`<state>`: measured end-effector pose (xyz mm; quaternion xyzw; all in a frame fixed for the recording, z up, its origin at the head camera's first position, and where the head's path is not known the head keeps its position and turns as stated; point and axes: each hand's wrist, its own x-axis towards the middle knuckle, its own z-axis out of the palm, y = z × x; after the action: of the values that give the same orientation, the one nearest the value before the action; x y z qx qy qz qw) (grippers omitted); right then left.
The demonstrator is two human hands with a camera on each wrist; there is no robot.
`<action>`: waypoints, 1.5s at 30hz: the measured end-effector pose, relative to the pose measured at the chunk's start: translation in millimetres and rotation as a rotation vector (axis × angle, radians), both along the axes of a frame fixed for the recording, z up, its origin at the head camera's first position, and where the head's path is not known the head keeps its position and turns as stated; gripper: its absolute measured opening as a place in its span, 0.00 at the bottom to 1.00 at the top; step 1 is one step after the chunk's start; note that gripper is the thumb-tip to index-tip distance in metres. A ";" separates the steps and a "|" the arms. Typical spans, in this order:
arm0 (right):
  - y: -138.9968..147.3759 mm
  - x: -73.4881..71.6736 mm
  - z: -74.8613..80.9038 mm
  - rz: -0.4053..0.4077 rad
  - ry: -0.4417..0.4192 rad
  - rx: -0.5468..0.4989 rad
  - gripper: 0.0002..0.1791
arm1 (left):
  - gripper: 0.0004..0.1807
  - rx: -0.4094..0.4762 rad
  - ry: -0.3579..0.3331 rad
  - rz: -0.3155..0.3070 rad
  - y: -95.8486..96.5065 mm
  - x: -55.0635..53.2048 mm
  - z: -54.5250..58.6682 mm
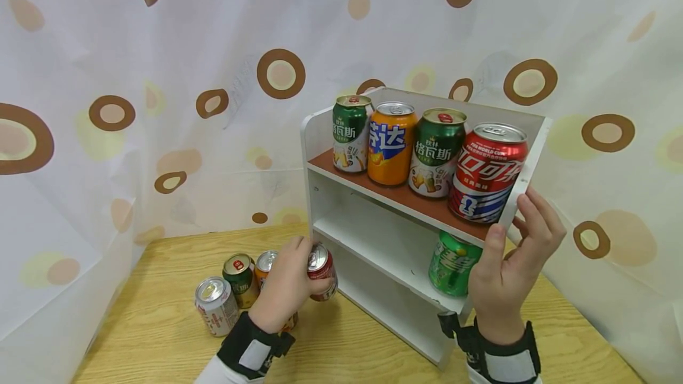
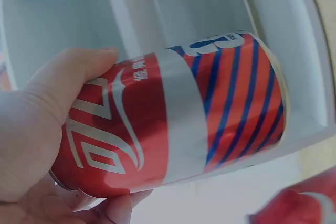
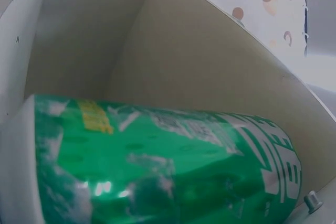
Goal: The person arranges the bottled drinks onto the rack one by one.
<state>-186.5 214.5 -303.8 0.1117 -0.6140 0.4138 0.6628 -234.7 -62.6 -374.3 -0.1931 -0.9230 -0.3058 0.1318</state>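
My left hand [image 1: 288, 280] grips a red cola can [image 1: 318, 258] in front of the white shelf unit's [image 1: 373, 256] left end. In the left wrist view the cola can [image 2: 157, 124] lies across the frame, its striped end pointing away from the fingers. My right hand [image 1: 512, 268] holds the front edge of the unit's right side panel, thumb and fingers spread around it. Close by, a green soda can [image 1: 453, 262] stands on the middle shelf at its right end; the same green can [image 3: 168, 166] fills the lower right wrist view.
On the brown top shelf stand a green can [image 1: 350, 135], an orange can [image 1: 392, 144], another green can [image 1: 436, 153] and a red can [image 1: 487, 173]. A white can [image 1: 217, 307], a green-gold can [image 1: 241, 280] and an orange can [image 1: 265, 262] stand on the wooden table [image 1: 160, 313] at left.
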 end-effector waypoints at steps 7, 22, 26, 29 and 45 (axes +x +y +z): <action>-0.5 -0.2 -0.2 0.001 0.005 -0.002 0.17 | 0.36 0.047 0.058 -0.018 2.7 5.7 15.4; -0.9 0.6 2.1 0.004 0.002 0.000 0.17 | 0.38 0.117 0.227 -0.062 7.0 8.4 37.5; -0.5 0.6 1.7 0.001 0.001 0.001 0.18 | 0.39 0.133 0.248 -0.069 9.8 6.7 42.9; -0.2 0.7 1.2 0.002 -0.002 -0.001 0.18 | 0.39 0.143 0.248 -0.070 12.3 6.4 46.8; 0.0 0.6 1.0 -0.003 -0.005 0.007 0.18 | 0.37 0.198 0.239 -0.097 31.1 -4.2 54.8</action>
<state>-185.9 214.6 -302.8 0.1120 -0.6171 0.4109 0.6617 -238.9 -31.5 -319.5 -0.2585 -0.8556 -0.3762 0.2441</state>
